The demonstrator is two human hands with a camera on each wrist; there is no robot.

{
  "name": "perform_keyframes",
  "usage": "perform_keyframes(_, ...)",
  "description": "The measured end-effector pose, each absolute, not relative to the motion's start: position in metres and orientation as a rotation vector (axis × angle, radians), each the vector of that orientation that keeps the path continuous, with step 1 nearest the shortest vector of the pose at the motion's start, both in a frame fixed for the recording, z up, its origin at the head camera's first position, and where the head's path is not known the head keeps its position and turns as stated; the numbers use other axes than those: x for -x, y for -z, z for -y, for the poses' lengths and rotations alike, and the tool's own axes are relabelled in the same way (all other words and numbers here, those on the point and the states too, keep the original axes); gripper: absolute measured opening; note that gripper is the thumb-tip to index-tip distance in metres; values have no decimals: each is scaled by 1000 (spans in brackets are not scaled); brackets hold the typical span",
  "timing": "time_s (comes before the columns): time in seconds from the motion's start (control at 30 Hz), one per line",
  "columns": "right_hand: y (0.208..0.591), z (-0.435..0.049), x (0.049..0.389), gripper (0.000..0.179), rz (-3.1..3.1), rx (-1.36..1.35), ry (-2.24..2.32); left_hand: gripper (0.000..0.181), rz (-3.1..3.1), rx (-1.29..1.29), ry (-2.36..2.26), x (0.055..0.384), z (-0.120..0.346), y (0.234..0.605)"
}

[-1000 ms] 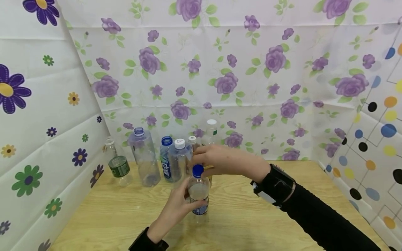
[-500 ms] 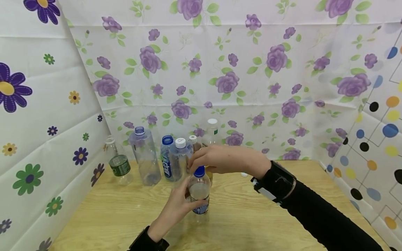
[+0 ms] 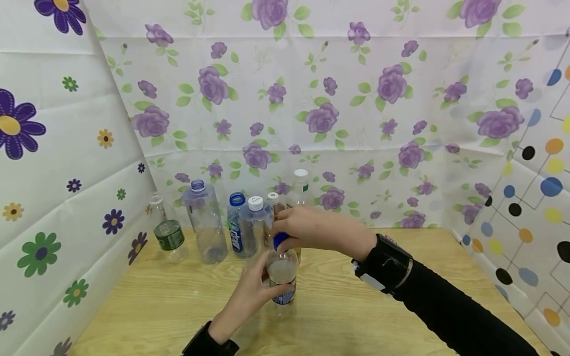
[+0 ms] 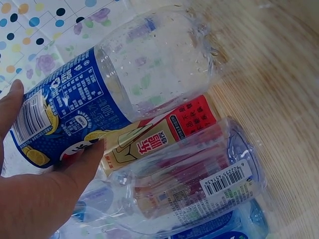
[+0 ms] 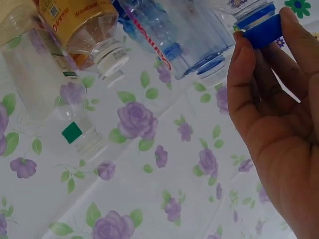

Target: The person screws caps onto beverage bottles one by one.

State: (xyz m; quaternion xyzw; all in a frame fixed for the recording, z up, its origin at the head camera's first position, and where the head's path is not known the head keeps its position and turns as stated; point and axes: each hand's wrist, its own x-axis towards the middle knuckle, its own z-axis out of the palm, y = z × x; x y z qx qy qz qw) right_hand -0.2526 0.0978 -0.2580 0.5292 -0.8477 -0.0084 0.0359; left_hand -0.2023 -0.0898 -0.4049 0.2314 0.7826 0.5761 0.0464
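A clear plastic bottle (image 3: 282, 271) with a blue lemon-print label (image 4: 70, 104) stands upright on the wooden table (image 3: 356, 306). My left hand (image 3: 251, 291) grips it round the label, thumb at the front. Above it, my right hand (image 3: 318, 228) pinches the blue cap (image 3: 280, 241) at the bottle's mouth between thumb and fingers. In the right wrist view, the blue cap (image 5: 261, 32) sits at the neck, a blue ring showing just beside it.
Behind stand a green-label bottle (image 3: 169, 235), a large bluish bottle (image 3: 207, 232), a blue-label bottle (image 3: 236, 232), a white-capped bottle (image 3: 256, 217) and a tall clear bottle (image 3: 301, 190). An orange-label bottle (image 5: 82, 22) shows in the right wrist view. Patterned cloth (image 3: 285, 99) surrounds the table.
My right hand has turned and shifted its hold on the blue cap, fingers reaching over it half a second ago. My left hand and the bottle stay in place.
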Motion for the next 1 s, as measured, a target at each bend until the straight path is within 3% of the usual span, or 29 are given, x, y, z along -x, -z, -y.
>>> perform_keyframes(0.57, 249, -109, 256, 34, 2451, -1927, 22, 84, -2410, -718, -1761, 196, 88, 397)
perform_keyframes(1.0, 256, -101, 252, 28, 2562, -1673, 76, 85, -2398, -721, -1752, 199, 88, 402)
